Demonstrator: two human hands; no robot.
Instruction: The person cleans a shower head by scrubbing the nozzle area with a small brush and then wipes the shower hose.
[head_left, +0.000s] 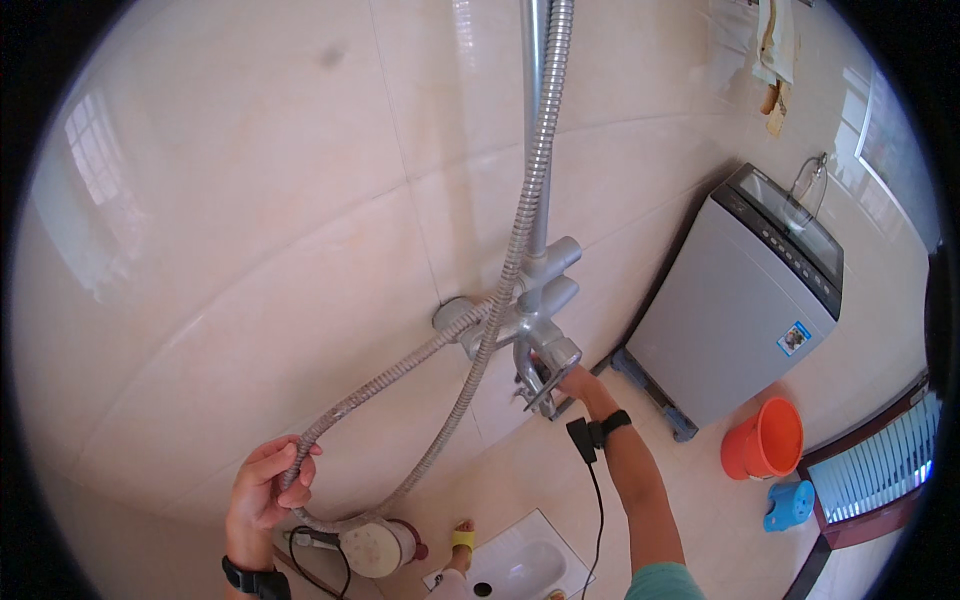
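Note:
My left hand (274, 480) grips a ribbed metal shower hose (367, 390) near the bottom of its loop. The hose runs up beside a chrome riser pipe (534, 112), and its other end meets the wall-mounted shower mixer tap (536, 322). My right hand (566, 381) is behind the tap's spout and lever, low on the right side. Its fingers are mostly hidden there, so what it touches does not show. Both wrists wear black bands, with a black cabled device at the right one.
A grey top-loading washing machine (735, 307) stands right, near an orange bucket (761, 442) and a blue plastic stool (789, 505). Below are a squat toilet (525, 562), a lidded round container (375, 547) and my foot in a yellow slipper (463, 538). A cable hangs from my right wrist.

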